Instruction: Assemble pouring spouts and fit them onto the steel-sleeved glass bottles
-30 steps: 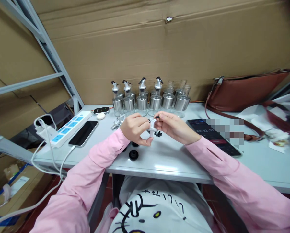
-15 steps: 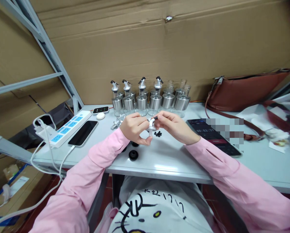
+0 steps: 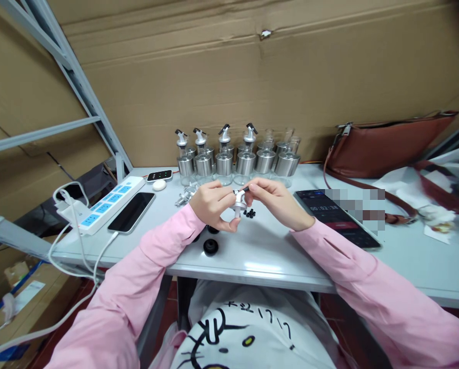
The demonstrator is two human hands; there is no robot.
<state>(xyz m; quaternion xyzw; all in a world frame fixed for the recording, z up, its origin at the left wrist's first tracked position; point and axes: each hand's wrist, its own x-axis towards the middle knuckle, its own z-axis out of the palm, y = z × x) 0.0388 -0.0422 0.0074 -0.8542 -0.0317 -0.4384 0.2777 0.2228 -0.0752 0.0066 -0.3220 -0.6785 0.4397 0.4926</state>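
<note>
Head view: black piece point(image 3: 246, 189) tilts at white pourer point(image 3: 238, 206)

Above the counter point(image 3: 275, 246), the left hand point(image 3: 214, 204) has its fingers clamped on the upright pourer, while the right hand's point(image 3: 277, 202) fingers pinch the black piece, right at the pourer's top. A second ago that piece looked nearly level; now it slants down toward the pourer, so the two parts seem nearer to lining up. Joined? Can't tell. Behind, four bottles point(image 3: 224, 165) wear black-tipped tops.

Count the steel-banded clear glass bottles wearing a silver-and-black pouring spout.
4, all in the front row, from its left end: first steel-banded glass bottle, second bottle, third bottle, fourth bottle. The bottles behind are partly hidden, so one could be missed.
</note>
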